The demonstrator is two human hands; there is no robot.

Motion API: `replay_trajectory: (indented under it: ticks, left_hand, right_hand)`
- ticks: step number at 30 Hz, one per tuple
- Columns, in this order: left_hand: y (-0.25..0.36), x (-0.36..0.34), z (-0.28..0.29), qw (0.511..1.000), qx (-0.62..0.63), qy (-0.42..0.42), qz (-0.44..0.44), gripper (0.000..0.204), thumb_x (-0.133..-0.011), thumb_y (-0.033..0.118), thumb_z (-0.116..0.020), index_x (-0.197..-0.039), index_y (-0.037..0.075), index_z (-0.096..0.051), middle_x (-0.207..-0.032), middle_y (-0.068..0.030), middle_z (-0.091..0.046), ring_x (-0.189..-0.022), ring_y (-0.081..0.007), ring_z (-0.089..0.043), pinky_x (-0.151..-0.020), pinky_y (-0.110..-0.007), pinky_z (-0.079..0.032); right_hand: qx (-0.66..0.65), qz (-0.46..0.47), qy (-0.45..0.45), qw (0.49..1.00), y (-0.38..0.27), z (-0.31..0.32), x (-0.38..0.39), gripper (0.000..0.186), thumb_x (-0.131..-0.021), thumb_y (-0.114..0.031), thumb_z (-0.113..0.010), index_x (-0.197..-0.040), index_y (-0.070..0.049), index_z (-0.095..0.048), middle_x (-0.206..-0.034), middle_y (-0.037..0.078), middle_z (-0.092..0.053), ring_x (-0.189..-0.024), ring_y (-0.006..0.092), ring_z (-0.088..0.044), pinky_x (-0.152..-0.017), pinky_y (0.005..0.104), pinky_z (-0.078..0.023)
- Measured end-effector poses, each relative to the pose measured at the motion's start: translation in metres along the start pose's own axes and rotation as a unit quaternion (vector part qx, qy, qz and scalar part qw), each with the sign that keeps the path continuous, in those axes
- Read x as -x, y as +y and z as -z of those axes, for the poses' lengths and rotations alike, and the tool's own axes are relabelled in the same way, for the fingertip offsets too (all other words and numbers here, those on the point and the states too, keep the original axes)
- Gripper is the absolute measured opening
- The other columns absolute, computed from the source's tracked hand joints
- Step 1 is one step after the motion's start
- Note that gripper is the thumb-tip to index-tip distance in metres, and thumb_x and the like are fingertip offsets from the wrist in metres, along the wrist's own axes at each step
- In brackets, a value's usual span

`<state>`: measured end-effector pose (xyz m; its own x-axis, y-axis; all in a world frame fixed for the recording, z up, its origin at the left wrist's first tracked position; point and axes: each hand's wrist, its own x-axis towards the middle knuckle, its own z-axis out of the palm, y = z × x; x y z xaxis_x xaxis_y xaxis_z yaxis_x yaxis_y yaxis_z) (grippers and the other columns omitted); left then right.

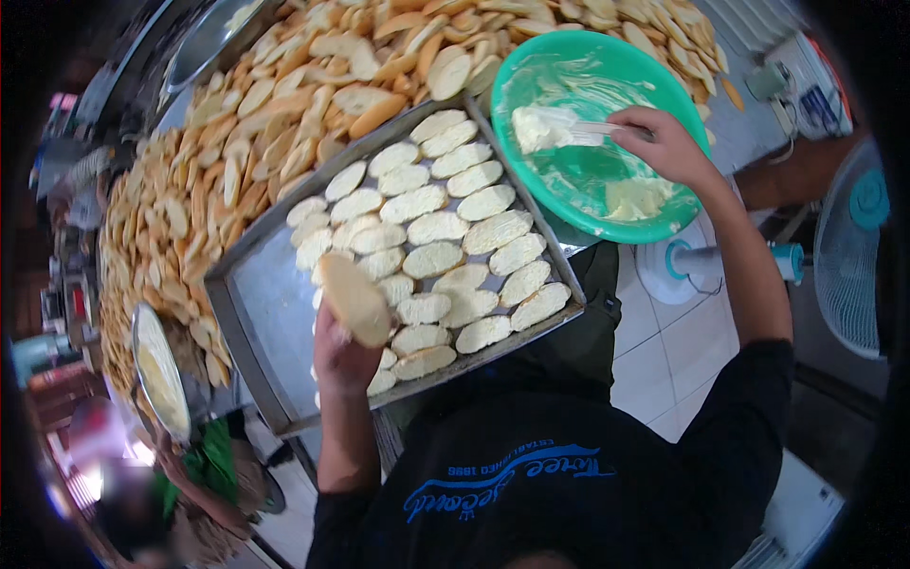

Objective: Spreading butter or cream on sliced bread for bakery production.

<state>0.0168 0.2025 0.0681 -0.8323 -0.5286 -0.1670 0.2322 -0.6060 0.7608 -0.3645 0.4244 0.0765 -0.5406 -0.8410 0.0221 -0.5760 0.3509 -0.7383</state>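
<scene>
My left hand [343,358] is closed around a slice of bread [355,300], raised over the metal baking tray [265,294]. That slice's visible face looks bare. Beneath it, rows of oval bread slices [433,259] coated with pale cream cover most of the tray. Over the green plastic bowl [531,71], my right hand [656,144] grips a pale, flat spatula [590,133]. A thick lump of cream [540,129] clings to its end. More cream [637,197] is smeared on the bowl's wall and bottom.
A large heap of bread slices [204,199] spreads behind and left of the tray. At the left, another person [204,488] works beside a metal bowl of cream [161,370]. A metal basin [213,47] stands far left; a fan [858,247] stands at right.
</scene>
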Motion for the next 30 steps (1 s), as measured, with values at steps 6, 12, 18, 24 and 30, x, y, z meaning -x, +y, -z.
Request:
replay_trajectory:
  ticks: [6, 12, 18, 24, 30]
  left_hand:
    - [-0.014, -0.022, -0.032, 0.968, 0.203, -0.088, 0.114, 0.055, -0.080, 0.028, -0.055, -0.127, 0.007, -0.036, -0.106, -0.0149, -0.053, -0.092, -0.0293, -0.057, -0.075, -0.036, -0.050]
    - [-0.015, -0.011, -0.041, 0.942, 0.293, -0.101, 0.131, 0.058, -0.081, 0.028, -0.053, -0.132, 0.011, -0.030, -0.110, -0.0185, -0.052, -0.093, -0.0289, -0.057, -0.073, -0.036, -0.052]
    - [-0.012, 0.005, -0.042, 0.924, 0.340, -0.111, 0.137, 0.061, -0.082, 0.025, -0.053, -0.135, 0.015, -0.023, -0.117, -0.0180, -0.048, -0.095, -0.0311, -0.057, -0.072, -0.038, -0.053]
    - [-0.012, 0.012, -0.038, 0.908, 0.372, -0.152, 0.117, 0.062, -0.082, 0.023, -0.052, -0.135, 0.012, -0.021, -0.121, -0.0173, -0.045, -0.098, -0.0320, -0.057, -0.073, -0.040, -0.054]
    - [-0.005, 0.014, -0.035, 0.946, 0.279, -0.147, 0.070, 0.064, -0.080, 0.020, -0.055, -0.134, 0.006, -0.023, -0.123, -0.0162, -0.044, -0.101, -0.0302, -0.056, -0.082, -0.040, -0.051]
  right_hand:
    - [-0.195, -0.091, -0.055, 0.975, -0.086, -0.023, 0.047, 0.024, -0.087, -0.015, -0.054, -0.102, 0.003, -0.054, -0.084, 0.002, -0.057, -0.070, 0.0073, -0.049, -0.062, 0.0223, -0.041]
    - [-0.163, 0.084, 0.042, 0.982, -0.126, -0.096, 0.072, 0.021, -0.084, -0.004, -0.053, -0.104, 0.003, -0.053, -0.075, 0.004, -0.053, -0.067, 0.0111, -0.050, -0.060, 0.0243, -0.043]
    - [-0.070, 0.221, 0.046, 0.972, -0.138, -0.121, 0.068, 0.040, -0.074, 0.009, -0.054, -0.111, -0.004, -0.058, -0.081, 0.008, -0.052, -0.070, 0.0205, -0.050, -0.063, 0.0262, -0.043]
    - [0.014, 0.283, 0.046, 0.958, -0.129, -0.126, 0.065, 0.045, -0.068, 0.007, -0.057, -0.108, -0.012, -0.062, -0.084, 0.006, -0.051, -0.073, 0.0206, -0.047, -0.062, 0.0281, -0.039]
    - [0.148, 0.322, 0.023, 0.935, -0.128, -0.100, 0.062, 0.050, -0.062, 0.006, -0.058, -0.107, -0.017, -0.063, -0.082, 0.007, -0.050, -0.071, 0.0221, -0.046, -0.065, 0.0313, -0.038]
